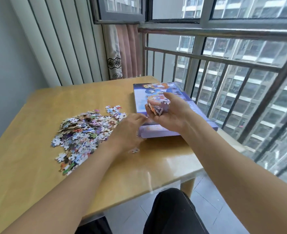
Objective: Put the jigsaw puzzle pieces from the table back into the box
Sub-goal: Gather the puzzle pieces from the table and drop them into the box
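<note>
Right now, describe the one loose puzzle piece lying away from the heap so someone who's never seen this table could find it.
Start at the wooden table with the purple puzzle box at its window side. The single puzzle piece lies just in front of the box's near left corner, beside the left hand. Unlike the big pile of pieces farther left, it lies alone on bare wood.
</note>
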